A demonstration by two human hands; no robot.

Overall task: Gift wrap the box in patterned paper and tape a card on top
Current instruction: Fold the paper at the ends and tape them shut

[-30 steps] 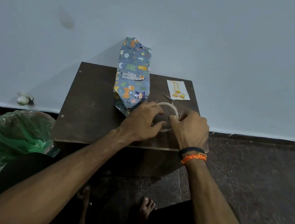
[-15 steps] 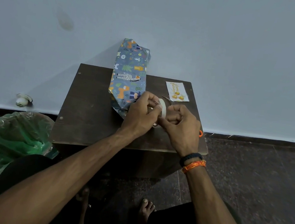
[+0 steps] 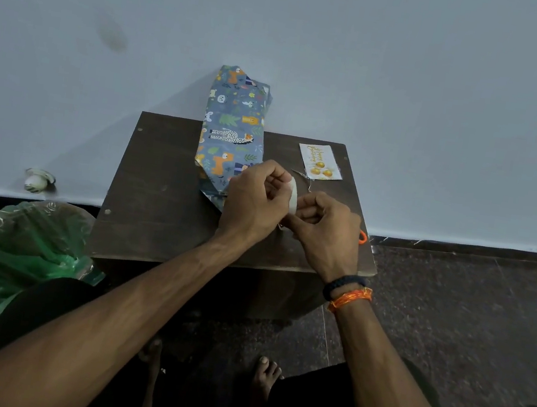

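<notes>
Both hands grip the tape roll (image 3: 293, 194): left hand (image 3: 253, 201) beside the wrapped box (image 3: 231, 136), right hand (image 3: 328, 232) below the card (image 3: 320, 161)

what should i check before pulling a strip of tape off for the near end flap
1. Tape roll held in both hands: ok, left hand grips it, right hand picks at it.
2. Free tape end found: cannot tell, fingers hide it.
3. Wrapped box on the table: ok.
4. Near flap folded flat: cannot tell, left hand covers it.
5. Card in reach, clear of the tape: ok.
6. Scissors: cannot tell, only an orange handle shows.
</notes>
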